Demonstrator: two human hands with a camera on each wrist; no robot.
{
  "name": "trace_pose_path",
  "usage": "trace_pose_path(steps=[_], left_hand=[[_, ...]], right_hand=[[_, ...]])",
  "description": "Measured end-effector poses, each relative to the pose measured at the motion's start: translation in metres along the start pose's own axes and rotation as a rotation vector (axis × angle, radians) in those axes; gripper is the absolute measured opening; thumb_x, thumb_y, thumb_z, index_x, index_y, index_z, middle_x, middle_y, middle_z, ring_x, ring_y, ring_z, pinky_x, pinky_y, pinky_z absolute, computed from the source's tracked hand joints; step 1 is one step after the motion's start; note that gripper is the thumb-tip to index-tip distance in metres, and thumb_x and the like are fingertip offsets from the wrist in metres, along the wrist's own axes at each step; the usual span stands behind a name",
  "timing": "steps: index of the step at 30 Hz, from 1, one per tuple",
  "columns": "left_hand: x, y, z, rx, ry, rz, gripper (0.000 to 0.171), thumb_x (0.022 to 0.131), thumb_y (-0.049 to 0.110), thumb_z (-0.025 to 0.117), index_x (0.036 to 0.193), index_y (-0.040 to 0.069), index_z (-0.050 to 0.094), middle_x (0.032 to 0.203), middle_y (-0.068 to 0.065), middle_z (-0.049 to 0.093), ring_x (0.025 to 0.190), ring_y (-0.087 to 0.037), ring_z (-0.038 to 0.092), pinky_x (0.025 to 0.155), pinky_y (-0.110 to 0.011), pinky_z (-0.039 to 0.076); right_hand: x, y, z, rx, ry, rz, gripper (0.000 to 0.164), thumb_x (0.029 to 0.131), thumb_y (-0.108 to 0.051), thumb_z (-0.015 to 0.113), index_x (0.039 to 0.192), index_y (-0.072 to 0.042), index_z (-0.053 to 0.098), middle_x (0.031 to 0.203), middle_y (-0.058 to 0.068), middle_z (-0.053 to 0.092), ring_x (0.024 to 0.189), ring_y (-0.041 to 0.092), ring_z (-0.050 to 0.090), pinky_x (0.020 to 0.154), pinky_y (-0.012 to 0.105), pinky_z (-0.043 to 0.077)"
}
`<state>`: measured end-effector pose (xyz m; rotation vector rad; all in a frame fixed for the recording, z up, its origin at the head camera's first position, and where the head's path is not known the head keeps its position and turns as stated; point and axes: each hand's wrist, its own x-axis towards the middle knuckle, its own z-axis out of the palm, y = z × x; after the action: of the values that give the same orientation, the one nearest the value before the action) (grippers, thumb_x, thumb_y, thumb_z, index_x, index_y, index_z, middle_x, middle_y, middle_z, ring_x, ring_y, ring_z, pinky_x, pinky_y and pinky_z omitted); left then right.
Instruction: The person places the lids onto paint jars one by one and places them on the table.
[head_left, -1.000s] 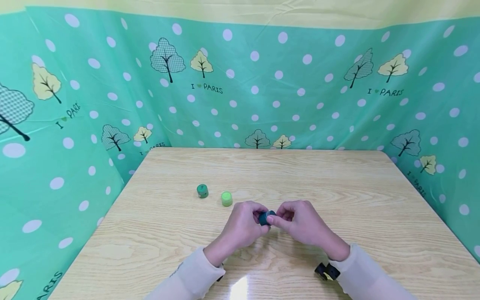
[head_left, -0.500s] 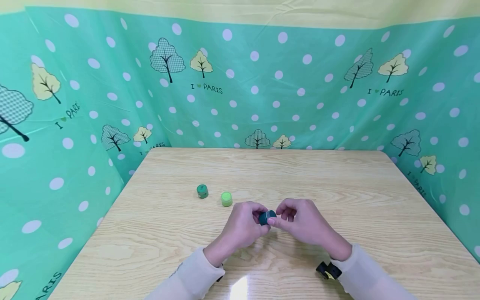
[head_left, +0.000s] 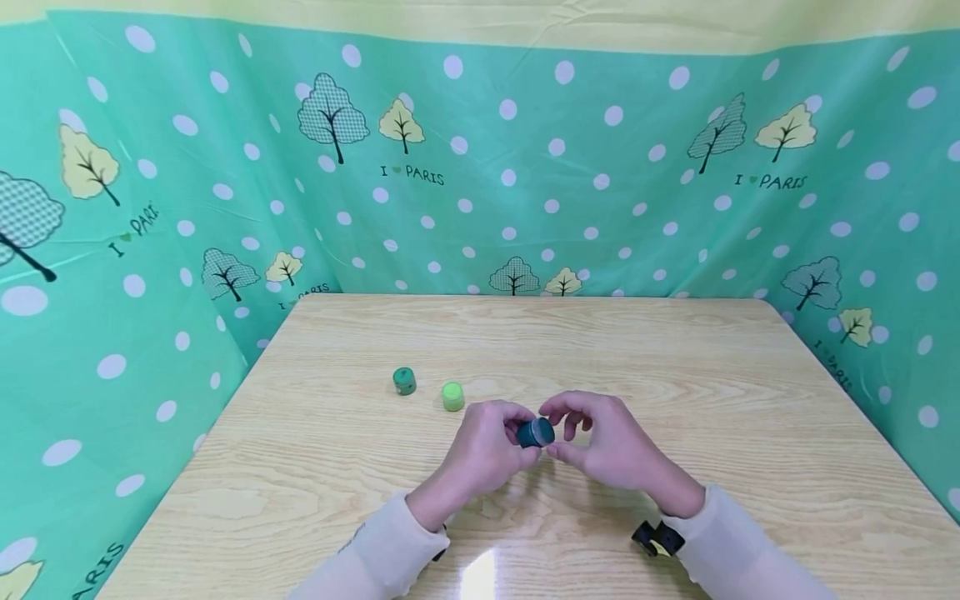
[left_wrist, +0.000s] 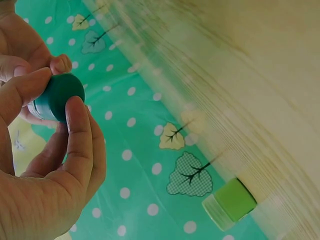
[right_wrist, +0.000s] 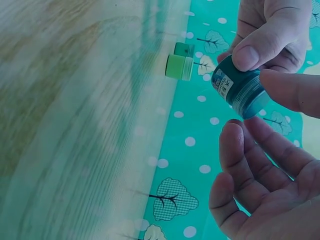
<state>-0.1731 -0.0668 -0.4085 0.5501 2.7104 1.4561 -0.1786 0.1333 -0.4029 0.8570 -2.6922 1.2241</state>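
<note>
My left hand (head_left: 487, 446) pinches a small dark teal paint jar (head_left: 534, 432) between thumb and fingers, tilted above the table. In the right wrist view, the jar (right_wrist: 235, 82) shows a white label and a ribbed, see-through end facing my right hand (right_wrist: 270, 175). That hand's fingers are spread and loosely bent around this end, not closed on it. Its thumb lies beside the end; whether it touches is unclear. The left wrist view shows the left fingers on the jar's rounded, plain end (left_wrist: 67, 95).
On the wooden table (head_left: 637, 350), a light green jar (head_left: 453, 397) and a darker green jar (head_left: 404, 381) stand to the left, beyond the left hand. A green dotted curtain (head_left: 525, 167) hangs around the table's back and sides.
My right thumb and fingers have come away from the jar's end and spread, uncovering it. The left hand keeps its hold on the jar almost unmoved.
</note>
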Motion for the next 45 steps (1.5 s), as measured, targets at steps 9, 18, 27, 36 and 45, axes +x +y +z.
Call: trace_pose_path(steps=[9, 18, 27, 36, 45], left_hand=[[0.0005, 0.0009, -0.0007, -0.001, -0.002, 0.016, 0.022, 0.07, 0.008, 0.082, 0.09, 0.009, 0.072, 0.077, 0.002, 0.067, 0.064, -0.004, 0.06, 0.059, -0.019, 0.052], [0.0012, 0.0015, -0.0008, -0.001, -0.003, 0.016, 0.019, 0.071, 0.009, 0.081, 0.088, 0.01, 0.072, 0.076, 0.002, 0.067, 0.064, -0.004, 0.06, 0.058, -0.018, 0.052], [0.0014, 0.0016, -0.0004, 0.005, 0.008, 0.035, 0.018, 0.071, 0.008, 0.08, 0.087, 0.008, 0.072, 0.077, 0.001, 0.068, 0.064, -0.004, 0.06, 0.058, -0.018, 0.051], [0.0008, 0.0015, -0.0002, -0.012, -0.01, 0.029, 0.019, 0.071, 0.006, 0.079, 0.089, 0.007, 0.072, 0.077, 0.0, 0.068, 0.065, -0.004, 0.06, 0.058, -0.018, 0.052], [0.0002, 0.0015, -0.0004, -0.014, -0.01, 0.027, 0.019, 0.071, 0.005, 0.079, 0.089, 0.007, 0.071, 0.078, -0.001, 0.068, 0.065, -0.004, 0.06, 0.058, -0.018, 0.052]], right_hand=[[0.0011, 0.0007, 0.0017, 0.003, 0.011, 0.0, 0.029, 0.076, -0.018, 0.081, 0.102, -0.021, 0.068, 0.089, -0.014, 0.066, 0.071, 0.01, 0.059, 0.067, 0.036, 0.045], [0.0023, 0.0015, 0.0034, -0.007, 0.023, 0.03, 0.023, 0.079, -0.036, 0.077, 0.093, -0.02, 0.068, 0.077, -0.012, 0.062, 0.068, 0.012, 0.056, 0.058, 0.027, 0.047], [0.0022, 0.0, 0.003, -0.002, 0.014, 0.095, 0.024, 0.081, -0.046, 0.072, 0.082, -0.023, 0.067, 0.071, -0.01, 0.06, 0.063, 0.011, 0.054, 0.053, 0.024, 0.046], [0.0017, 0.0014, 0.0065, -0.006, 0.018, 0.166, 0.036, 0.081, -0.057, 0.066, 0.071, -0.023, 0.064, 0.062, -0.008, 0.058, 0.055, 0.013, 0.052, 0.047, 0.025, 0.043], [0.0012, -0.0016, 0.0048, -0.025, 0.022, 0.199, 0.037, 0.079, -0.06, 0.066, 0.07, -0.024, 0.063, 0.061, -0.008, 0.058, 0.054, 0.013, 0.052, 0.047, 0.025, 0.043]])
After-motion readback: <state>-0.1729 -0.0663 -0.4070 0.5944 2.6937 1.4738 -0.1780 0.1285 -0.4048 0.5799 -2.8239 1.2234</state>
